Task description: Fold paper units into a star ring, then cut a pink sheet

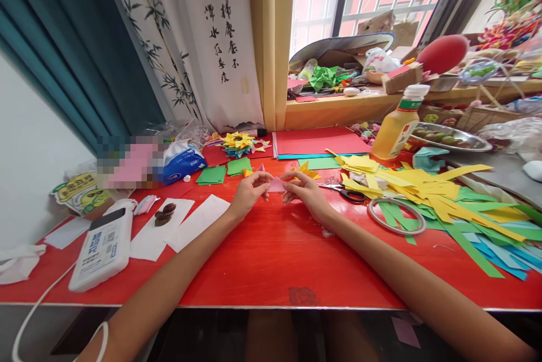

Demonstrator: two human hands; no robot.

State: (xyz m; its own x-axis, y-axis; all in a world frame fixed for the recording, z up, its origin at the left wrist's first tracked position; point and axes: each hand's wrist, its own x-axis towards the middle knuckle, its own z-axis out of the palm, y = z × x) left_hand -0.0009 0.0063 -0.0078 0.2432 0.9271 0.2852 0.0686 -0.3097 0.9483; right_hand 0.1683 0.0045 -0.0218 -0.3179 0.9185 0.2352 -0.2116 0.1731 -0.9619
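Two bare hands meet over the middle of the red table point(254, 260), and between them is one small folded pink paper point(276, 184). The left hand point(252, 190) pinches its left edge with thumb and fingers; the right hand point(305, 191) pinches its right edge, so both are closed on that one piece.

Just to the right lies one pair of scissors point(353, 196), and beside it one ring point(397, 231). Farther right spread yellow strips point(440, 198), green strips point(474, 243) and blue strips point(499, 254), too overlapped to count. Beyond them stand one bottle point(392, 130) and one metal tray point(476, 142).

On the far side, one red sheet point(319, 142) tops a stack. To the left are two small green paper piles point(212, 175), one blue tissue pack point(184, 164), two white sheets point(201, 221) and one white box point(104, 252). One pink scrap point(406, 332) shows below the table's near edge.
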